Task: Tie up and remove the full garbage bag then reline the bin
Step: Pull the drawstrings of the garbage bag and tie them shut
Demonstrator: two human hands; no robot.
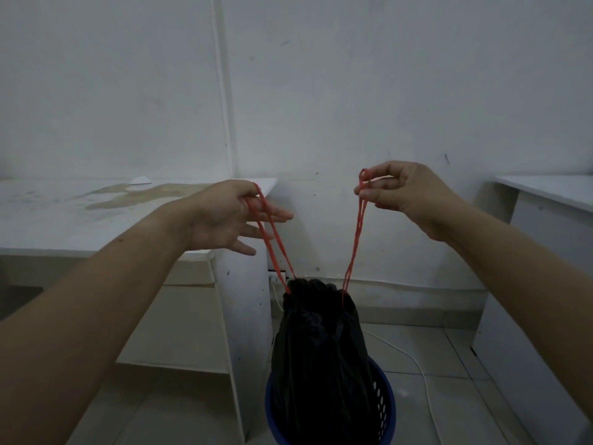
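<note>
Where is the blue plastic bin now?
In the head view, the blue perforated plastic bin stands on the tiled floor at bottom centre, around the black garbage bag, right of the white desk.

A: Any readable text, labels, brands or numbers?
B: None. The black plastic garbage bag (316, 348) is unprinted, and the round blue perforated plastic bin (383, 403) shows no mark.
A: Wall or desks?
B: The white painted wall (385, 75) has only scuffs, and the white laminate desk (48, 213) has stains, no lettering. 0 signs legible.
</note>
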